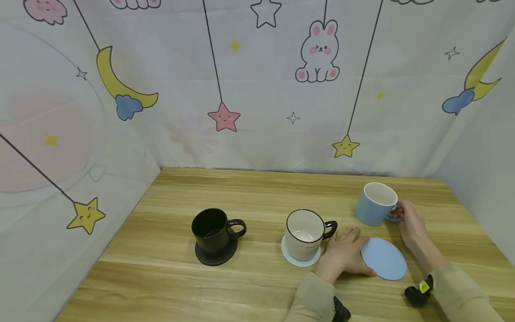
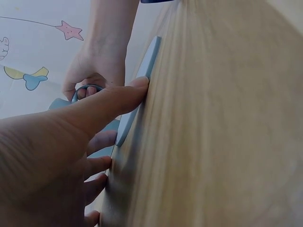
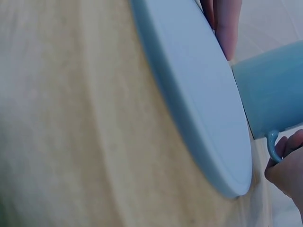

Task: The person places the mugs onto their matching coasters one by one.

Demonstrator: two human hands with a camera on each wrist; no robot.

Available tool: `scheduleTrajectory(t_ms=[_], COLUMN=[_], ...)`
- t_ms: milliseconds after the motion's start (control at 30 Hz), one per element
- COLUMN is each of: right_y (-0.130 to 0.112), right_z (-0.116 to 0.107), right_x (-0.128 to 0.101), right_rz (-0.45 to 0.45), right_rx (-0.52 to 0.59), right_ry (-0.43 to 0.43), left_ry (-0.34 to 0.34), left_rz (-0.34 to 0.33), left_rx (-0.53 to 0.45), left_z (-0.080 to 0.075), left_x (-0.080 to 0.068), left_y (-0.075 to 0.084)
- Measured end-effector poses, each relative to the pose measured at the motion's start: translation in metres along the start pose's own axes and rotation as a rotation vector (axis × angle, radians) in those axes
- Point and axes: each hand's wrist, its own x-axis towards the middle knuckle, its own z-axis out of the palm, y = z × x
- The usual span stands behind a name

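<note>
In the head view my right hand [image 1: 413, 223] grips the handle of a light blue mug [image 1: 372, 209] at the table's right side. The mug is upright, behind a round light blue coaster [image 1: 384, 259]. My left hand [image 1: 346, 254] holds the coaster at its left edge, thumb and index finger on the rim, other fingers spread. In the left wrist view its thumb [image 2: 128, 94] touches the coaster's rim [image 2: 154, 54]. The right wrist view shows the thick coaster [image 3: 203, 94] close up, the mug [image 3: 270, 85] beyond it and the right hand's fingers curled at the handle.
Beside my left hand a white mug with a black rim and handle [image 1: 303, 232] stands on a pale coaster [image 1: 287, 257]. Farther left is a black mug [image 1: 211, 235] on a black coaster [image 1: 215, 259]. A printed cloth [image 1: 265, 143] hangs behind the wooden table [image 1: 161, 286].
</note>
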Motion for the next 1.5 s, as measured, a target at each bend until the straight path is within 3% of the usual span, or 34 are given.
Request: scheduleTrajectory(t_ms=[467, 1500], right_y=[0.003, 0.0], right_z=[0.002, -0.003], right_x=[-0.004, -0.01], right_rz=[-0.025, -0.018], right_rx=[-0.001, 0.071], right_ry=[0.02, -0.088], left_ry=[-0.006, 0.003], left_rz=[-0.002, 0.005], left_rx=[-0.016, 0.006], left_z=[0.0, 0.002], left_x=[-0.001, 0.0], left_y=[-0.001, -0.002])
